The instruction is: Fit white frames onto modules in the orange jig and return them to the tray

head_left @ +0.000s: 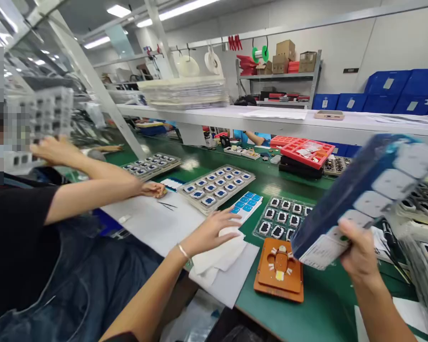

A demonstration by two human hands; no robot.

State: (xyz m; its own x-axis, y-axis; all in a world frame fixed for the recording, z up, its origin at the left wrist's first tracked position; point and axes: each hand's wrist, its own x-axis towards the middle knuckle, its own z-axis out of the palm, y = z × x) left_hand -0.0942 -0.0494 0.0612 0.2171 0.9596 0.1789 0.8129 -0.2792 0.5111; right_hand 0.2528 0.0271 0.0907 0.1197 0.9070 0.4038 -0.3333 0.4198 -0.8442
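Note:
My right hand (360, 251) grips a long pack (333, 204) wrapped in dark blue film, with white rounded squares along one face and a printed label at its lower end. The pack is tilted up to the right. My left hand (212, 232) has its fingers spread over a crumpled white cloth (219, 256), near a sheet of blue stickers (248, 204); I cannot tell if it touches either. An orange fixture (280, 270) lies between my hands. Behind it is a clear tray (281, 217) of white-framed dark parts, partly hidden by the pack.
A co-worker's hand (153, 190) rests at the left beside a tray (217, 186) of blue-centred parts; their other hand (57, 149) lifts a blurred tray. Red trays (306, 149) are stacked behind. A white shelf (271, 122) crosses above the green table (257, 313). Stacked clear trays (421, 280) stand right.

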